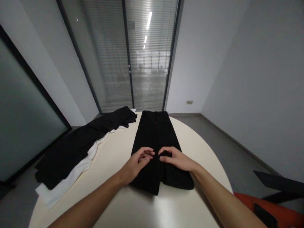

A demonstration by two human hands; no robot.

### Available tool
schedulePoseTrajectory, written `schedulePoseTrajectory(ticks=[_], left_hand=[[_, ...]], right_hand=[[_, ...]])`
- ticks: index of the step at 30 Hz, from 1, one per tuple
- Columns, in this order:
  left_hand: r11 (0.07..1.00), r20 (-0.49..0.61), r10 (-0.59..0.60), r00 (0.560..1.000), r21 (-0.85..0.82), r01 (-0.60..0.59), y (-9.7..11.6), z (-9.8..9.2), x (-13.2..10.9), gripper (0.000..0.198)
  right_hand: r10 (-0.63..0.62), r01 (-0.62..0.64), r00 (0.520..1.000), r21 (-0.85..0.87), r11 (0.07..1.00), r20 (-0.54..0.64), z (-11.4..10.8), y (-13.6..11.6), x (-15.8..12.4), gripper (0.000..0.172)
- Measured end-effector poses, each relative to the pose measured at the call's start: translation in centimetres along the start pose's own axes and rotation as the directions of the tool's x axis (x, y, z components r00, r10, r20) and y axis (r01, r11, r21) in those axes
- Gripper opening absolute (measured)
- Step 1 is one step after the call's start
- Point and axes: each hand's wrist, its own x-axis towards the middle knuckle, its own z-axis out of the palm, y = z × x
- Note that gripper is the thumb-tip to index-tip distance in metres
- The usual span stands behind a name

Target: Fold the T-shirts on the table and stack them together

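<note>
A black garment (166,133) lies flat and lengthwise on the round cream table (199,152). A split runs down its middle, with a tiny red spot near the far end; whether it is trousers or a top I cannot tell. Over its near half, on the left side of the split, is my left hand (137,163), fingers loosely curled and the thumb apart. My right hand (177,159) mirrors it on the other side, with a gap between thumb and fingers. Neither hand has any cloth between its fingers. Contact with the cloth is hard to make out.
Along the table's left edge lie more black clothes (78,145) on top of white cloth (83,164). An orange chair (268,205) with black parts stands at lower right. Beyond the table are a glass partition with blinds (149,82) and grey walls.
</note>
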Motion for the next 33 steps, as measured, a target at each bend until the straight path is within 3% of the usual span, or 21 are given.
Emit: schedulePoseTrajectory(ticks=[2,5,8,11,14,18,21,23,26,29,31,33], left_hand=[[0.992,0.066,0.088,0.994,0.08,-0.093,0.6,-1.6,-0.7,0.061],[0.939,0.185,0.087,0.979,0.313,-0.142,1.0,-3.3,-1.4,0.087],[0.859,0.152,0.074,0.986,0.492,-0.14,0.4,-3.5,-1.2,0.078],[0.856,0.011,0.094,0.995,0.509,-0.087,-0.8,-2.7,-0.5,0.046],[0.902,-0.133,0.069,0.989,0.431,-0.004,-1.9,-2.2,0.2,0.029],[0.951,-0.253,0.011,0.967,0.303,0.069,-3.0,-2.1,0.9,0.037],[0.961,-0.283,-0.012,0.959,0.263,0.089,-3.3,-2.0,1.0,0.042],[0.966,-0.288,-0.003,0.958,0.246,0.077,-3.2,-1.9,1.0,0.044],[0.974,-0.305,0.023,0.952,0.22,0.047,-2.6,-1.9,1.2,0.045],[0.981,-0.359,0.066,0.931,0.192,0.005,-2.1,-2.4,2.0,0.047],[0.982,-0.407,0.099,0.908,0.189,-0.022,-2.3,-2.9,2.9,0.048],[0.982,-0.448,0.108,0.887,0.189,-0.025,-3.0,-3.5,3.7,0.049]], right_hand=[[0.101,-0.089,0.992,0.141,0.986,-0.081,-0.1,0.6,0.4,0.035],[0.221,-0.16,0.965,0.348,0.924,-0.144,-0.3,1.2,0.8,0.04],[0.261,-0.181,0.953,0.401,0.898,-0.154,-0.4,1.5,1.0,0.043],[0.295,-0.233,0.942,0.322,0.918,-0.158,-0.7,1.7,1.0,0.05],[0.345,-0.312,0.928,0.208,0.927,-0.142,-1.7,1.7,0.3,0.068],[0.251,-0.259,0.962,0.067,0.963,0.109,-3.5,1.4,-1.6,0.11],[0.226,-0.207,0.948,-0.105,0.973,0.223,-3.9,0.8,-2.7,0.144],[0.232,-0.2,0.948,-0.161,0.967,0.216,-3.8,0.3,-3.0,0.138],[0.157,-0.15,0.975,-0.057,0.987,0.155,-3.7,0.0,-2.6,0.107],[0.091,-0.085,0.994,0.08,0.993,-0.067,-4.3,0.8,-1.7,0.084],[0.092,-0.054,0.958,0.146,0.988,-0.271,-4.7,2.0,-1.0,0.073],[0.121,-0.033,0.908,0.219,0.975,-0.401,-4.9,3.3,-0.1,0.067]])
